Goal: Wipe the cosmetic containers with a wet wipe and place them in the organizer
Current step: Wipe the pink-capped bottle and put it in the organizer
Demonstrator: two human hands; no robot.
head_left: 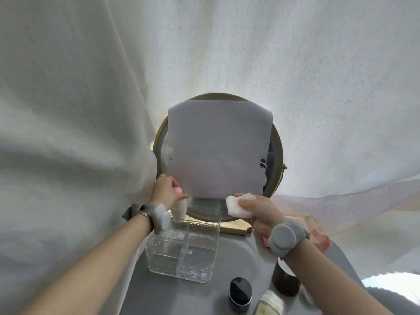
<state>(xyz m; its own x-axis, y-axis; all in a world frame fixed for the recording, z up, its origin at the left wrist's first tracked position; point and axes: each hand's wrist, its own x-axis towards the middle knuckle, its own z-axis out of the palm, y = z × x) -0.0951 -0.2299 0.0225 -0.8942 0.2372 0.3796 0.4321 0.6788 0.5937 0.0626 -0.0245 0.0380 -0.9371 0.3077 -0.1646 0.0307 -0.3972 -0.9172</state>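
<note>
My left hand (165, 189) grips a white cosmetic bottle (181, 208) with a pink cap by its top, holding it upright just above the back left of the clear plastic organizer (200, 276). The organizer has dividers, and I see nothing inside its compartments. My right hand (259, 210) pinches a folded white wet wipe (238, 206) to the right of the bottle, a little apart from it. A black-lidded jar (240, 294), a dark bottle (285, 280) and a pale container (270, 302) stand on the grey table at the front right.
A round gold-framed mirror (276, 155) stands behind the organizer, its face mostly blanked by a grey patch. A pink wet-wipe pack (318, 237) lies to the right, partly behind my right wrist. White curtain fabric fills the background and left side.
</note>
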